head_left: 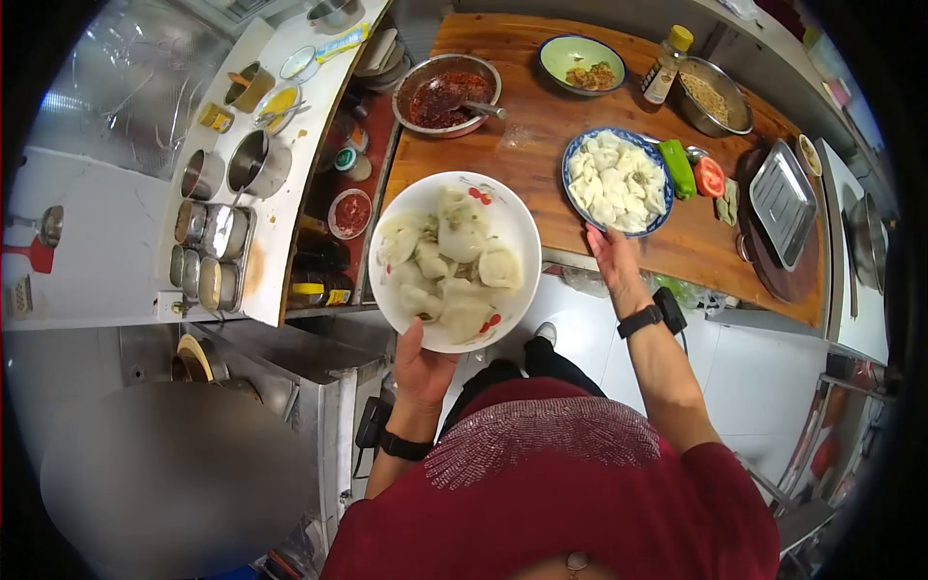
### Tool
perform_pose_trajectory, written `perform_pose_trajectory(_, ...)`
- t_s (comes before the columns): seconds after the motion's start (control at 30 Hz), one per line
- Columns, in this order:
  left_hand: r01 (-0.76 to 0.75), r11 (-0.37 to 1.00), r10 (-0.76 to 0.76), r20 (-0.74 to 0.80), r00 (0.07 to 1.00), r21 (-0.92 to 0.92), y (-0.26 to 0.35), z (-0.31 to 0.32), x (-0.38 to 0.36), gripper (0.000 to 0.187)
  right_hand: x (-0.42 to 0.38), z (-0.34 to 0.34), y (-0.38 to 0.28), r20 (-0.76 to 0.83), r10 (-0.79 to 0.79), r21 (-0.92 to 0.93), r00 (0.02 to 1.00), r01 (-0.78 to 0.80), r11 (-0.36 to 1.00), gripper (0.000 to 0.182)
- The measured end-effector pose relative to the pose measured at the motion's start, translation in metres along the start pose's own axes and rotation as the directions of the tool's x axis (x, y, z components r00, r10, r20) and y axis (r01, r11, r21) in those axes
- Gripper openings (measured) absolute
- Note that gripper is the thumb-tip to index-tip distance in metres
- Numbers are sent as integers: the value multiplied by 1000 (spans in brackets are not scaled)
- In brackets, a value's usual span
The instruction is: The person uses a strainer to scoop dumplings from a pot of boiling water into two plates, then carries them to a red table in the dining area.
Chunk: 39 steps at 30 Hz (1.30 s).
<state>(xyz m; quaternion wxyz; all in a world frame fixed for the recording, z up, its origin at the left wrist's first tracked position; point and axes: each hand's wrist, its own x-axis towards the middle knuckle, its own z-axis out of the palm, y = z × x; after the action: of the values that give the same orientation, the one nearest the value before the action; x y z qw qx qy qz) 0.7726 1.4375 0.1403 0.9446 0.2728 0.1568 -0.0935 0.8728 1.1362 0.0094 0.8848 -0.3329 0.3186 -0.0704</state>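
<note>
My left hand grips the near rim of a white plate with red cherry prints, thumb over the edge, holding it up in front of me. Several pale, translucent dumplings lie on it. My right hand grips the near edge of a blue-patterned plate at the front of the wooden table, its fingers partly hidden by the rim. This second plate is heaped with white dumplings.
On the wooden table are a metal bowl of red chili sauce, a green bowl, a yellow-capped bottle, a green pepper, a cut tomato and a metal tray. Pots and seasoning tins stand on the left shelf.
</note>
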Motion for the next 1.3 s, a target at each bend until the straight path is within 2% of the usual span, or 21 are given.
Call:
perform_pose_trajectory(0.07,37,999,-37,16,999,12,-7,10,14,53,-8,2,-3,-17,-85,-64,996,83,994,41)
perform_pose_trajectory(0.23,107,994,-107,28,994,4,-17,16,36,53,-35,-27,-26,-49,-106,-136,993,99,986,42)
perform_pose_trajectory(0.33,131,990,-134,40,990,52,-18,4,53,52,-47,-58,-33,-58,-13,-255,998,-3,967,43)
perform_pose_trajectory(0.4,207,977,-211,77,974,54,-18,5,63,52,-60,-52,-31,-135,-21,-200,991,-6,980,44)
perform_pose_trajectory(0.47,192,977,-197,56,979,90,-19,6,68,53,-62,-53,-26,-115,23,-150,993,-40,988,45)
perform_pose_trajectory(0.53,224,970,-231,66,971,92,-20,9,67,53,-65,-49,-24,-31,67,-76,997,-69,995,44)
perform_pose_trajectory(0.6,257,959,-267,82,960,115,-19,13,69,55,-61,-49,-23,-22,88,-31,996,-88,996,43)
perform_pose_trajectory(0.7,274,943,-286,42,957,187,-20,13,80,56,-66,-53,-28,22,25,-37,999,-24,999,44)
perform_pose_trajectory(0.8,285,938,-309,101,946,196,-20,17,100,58,-79,-57,-34,27,3,-16,1000,-2,1000,44)
perform_pose_trajectory(0.93,370,894,-401,82,913,254,-7,18,171,58,-75,-47,-36,-68,-9,24,998,10,1000,45)
perform_pose_trajectory(1.0,351,888,-408,155,900,298,0,10,202,57,-82,-49,-25,-25,-71,68,997,73,995,47)
perform_pose_trajectory(1.07,374,858,-441,133,887,352,5,9,233,57,-83,-33,-24,-98,-104,113,990,114,987,48)
perform_pose_trajectory(1.2,463,761,-586,175,791,455,12,-5,285,54,-89,-14,-13,-266,-196,109,944,232,967,50)
perform_pose_trajectory(1.3,480,728,-647,258,718,489,6,9,309,53,-85,-1,-11,-300,-266,116,916,312,943,52)
